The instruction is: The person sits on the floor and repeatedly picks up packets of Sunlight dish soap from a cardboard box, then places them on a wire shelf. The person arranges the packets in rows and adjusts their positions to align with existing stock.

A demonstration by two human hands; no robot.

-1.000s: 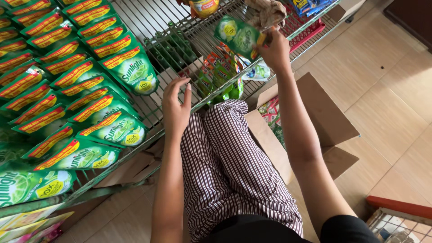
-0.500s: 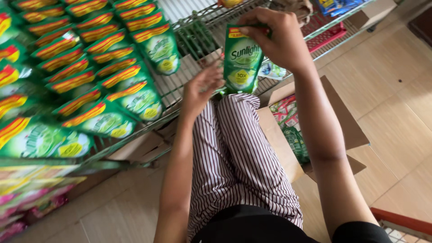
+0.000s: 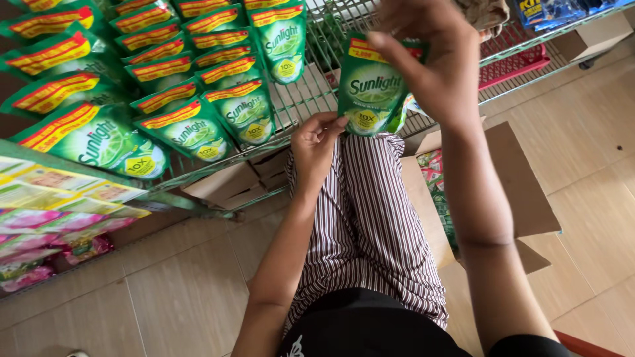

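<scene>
Green pouch [image 3: 372,92], top behind right hand [image 3: 433,59]

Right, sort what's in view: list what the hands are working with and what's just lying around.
In hand:
- right hand gripping the green detergent pouch by its top
- left hand touching the pouch's lower edge
- rows of matching green pouches on the wire shelf
- open cardboard box with more packets

Lying about:
- pink and yellow sachets on the lower shelf
- red basket
- blue packs

Beige floor tiles [image 3: 185,291] are catching soft daylight, while a green wire shelf rack [image 3: 311,99] is standing above and an open cardboard box [image 3: 522,198] is sitting alongside.
</scene>
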